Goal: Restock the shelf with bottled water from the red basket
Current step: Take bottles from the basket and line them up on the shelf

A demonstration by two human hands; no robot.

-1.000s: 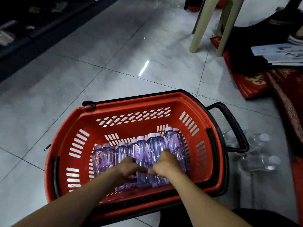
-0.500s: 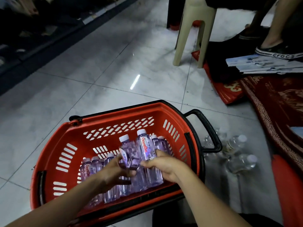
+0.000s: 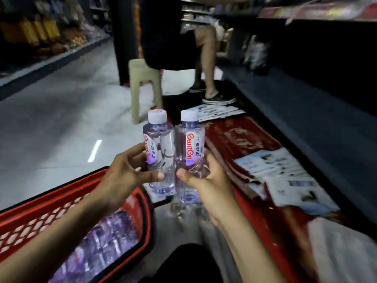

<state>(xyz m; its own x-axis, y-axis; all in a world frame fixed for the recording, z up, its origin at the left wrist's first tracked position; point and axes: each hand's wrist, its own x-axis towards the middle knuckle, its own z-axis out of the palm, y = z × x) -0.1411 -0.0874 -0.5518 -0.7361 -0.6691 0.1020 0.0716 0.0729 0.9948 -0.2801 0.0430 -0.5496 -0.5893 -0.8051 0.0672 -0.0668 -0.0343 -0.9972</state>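
Two clear water bottles with white caps and red lettering stand upright side by side in the air, above the floor to the right of the red basket [image 3: 47,209]. My left hand [image 3: 126,176] grips the left bottle [image 3: 158,144] around its lower half. My right hand [image 3: 206,184] grips the right bottle [image 3: 190,144] the same way. Several more bottles [image 3: 102,248] lie inside the basket at the lower left. The dark shelf [image 3: 306,64] runs along the right side.
A person sits on a beige plastic stool [image 3: 142,82] straight ahead, one foot in a dark shoe [image 3: 218,98] on the floor. Red mats [image 3: 240,139] with stacks of printed packets [image 3: 285,176] lie along the shelf's base. Another stocked shelf [image 3: 40,33] lines the left.
Both hands have lifted one bottle each out of the basket and carried them up and to the right. The view has tilted up from the basket toward the aisle and shelf.
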